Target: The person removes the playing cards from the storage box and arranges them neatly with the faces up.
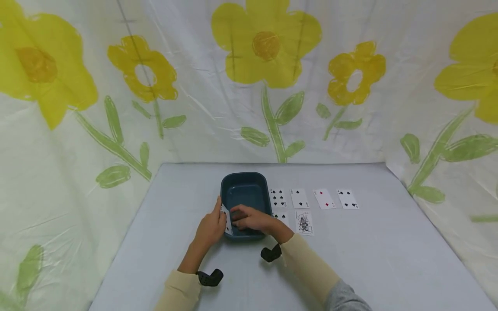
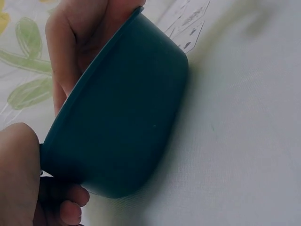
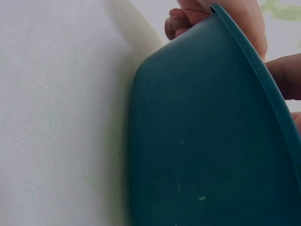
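At the left rim of a dark teal tub (image 1: 247, 204), my left hand (image 1: 210, 227) holds a playing card (image 1: 227, 221) with black pips, its thumb along the card's edge. Curled fingers (image 2: 72, 207) of that hand show outside the tub wall in the left wrist view. My right hand (image 1: 253, 218) reaches over the tub's right side from above, its fingers loosely bent beside the card. Nothing shows between those fingers. Part of the tub's floor is hidden under the right hand.
Right of the tub lies a row of face-up cards: a spade card (image 1: 278, 198), a two of spades (image 1: 299, 198), a two of diamonds (image 1: 324, 199) and a four of spades (image 1: 348, 199). Nearer lie a partly covered card (image 1: 281, 217) and a joker (image 1: 304, 223). A flowered curtain (image 1: 194, 129) hangs behind the table.
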Tool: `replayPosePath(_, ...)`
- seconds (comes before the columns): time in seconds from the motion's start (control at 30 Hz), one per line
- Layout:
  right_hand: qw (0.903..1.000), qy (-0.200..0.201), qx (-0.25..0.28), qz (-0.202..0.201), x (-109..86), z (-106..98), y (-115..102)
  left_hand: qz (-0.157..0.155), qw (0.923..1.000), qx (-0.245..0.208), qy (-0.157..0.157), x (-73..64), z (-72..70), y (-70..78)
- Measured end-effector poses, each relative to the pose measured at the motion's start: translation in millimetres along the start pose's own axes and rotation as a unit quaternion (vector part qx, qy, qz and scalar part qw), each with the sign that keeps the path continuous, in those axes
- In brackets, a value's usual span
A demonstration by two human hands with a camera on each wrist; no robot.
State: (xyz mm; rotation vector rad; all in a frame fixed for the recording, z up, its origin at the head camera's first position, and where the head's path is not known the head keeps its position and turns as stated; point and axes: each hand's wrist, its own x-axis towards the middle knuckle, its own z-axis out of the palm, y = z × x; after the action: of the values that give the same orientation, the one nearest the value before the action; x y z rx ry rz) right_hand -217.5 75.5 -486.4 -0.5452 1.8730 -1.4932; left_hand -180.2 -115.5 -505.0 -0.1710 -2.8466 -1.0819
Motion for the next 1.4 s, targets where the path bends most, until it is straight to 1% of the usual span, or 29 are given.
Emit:
replayPosePath(0.13,0.9987,0.001,0.049,0.016,1.0,-1.4,-0.9,-0.002,1.0000,-0.006,-0.001,-1.1,0.2,-0.5)
replayPosePath(0.2,0.9979,0.011,0.059,0.022,1.8,-2.2,-0.8,-0.005,0.9999,-0.009,-0.001,-1.4,0.3,-0.9)
replayPosePath(0.3,0.9972,0.054,0.048,0.020,4.0,-3.1,0.5,-0.008,0.9999,-0.007,-0.001,-1.3,0.5,-1.2)
replayPosePath(0.4,0.9944,0.101,0.030,0.007,6.1,-2.9,1.9,-0.009,1.0000,-0.002,0.003,-0.7,1.1,-1.4)
replayPosePath(0.47,0.9923,0.122,0.022,-0.004,6.9,-2.8,1.7,-0.011,0.9999,0.002,0.006,0.1,1.0,-0.9)
replayPosePath(0.57,0.9902,0.138,0.015,-0.016,7.6,-2.6,2.2,-0.015,0.9999,0.003,0.006,0.5,1.0,-0.4)
replayPosePath(0.8,0.9870,0.157,-0.019,-0.027,3.7,-1.5,4.0,-0.017,0.9998,0.006,0.009,-1.8,2.9,-0.8)
replayPosePath(0.93,0.9832,0.171,-0.048,-0.042,-1.8,-1.9,3.3,-0.010,0.9998,0.013,0.014,-2.4,4.8,-1.7)
replayPosePath(1.1,0.9729,0.202,-0.099,-0.051,-12.9,-6.0,-1.1,-0.006,0.9997,0.019,0.012,-0.4,5.3,-1.8)
replayPosePath(1.17,0.9709,0.210,-0.102,-0.054,-18.6,-8.7,-3.7,-0.011,0.9996,0.024,0.008,0.2,4.2,-1.0)
replayPosePath(1.33,0.9708,0.215,-0.086,-0.062,-36.7,-19.9,-6.0,-0.023,0.9991,0.036,0.000,0.2,3.2,0.5)
replayPosePath(1.4,0.9699,0.220,-0.082,-0.066,-45.8,-25.9,-5.4,-0.022,0.9992,0.034,-0.001,0.0,2.7,0.8)
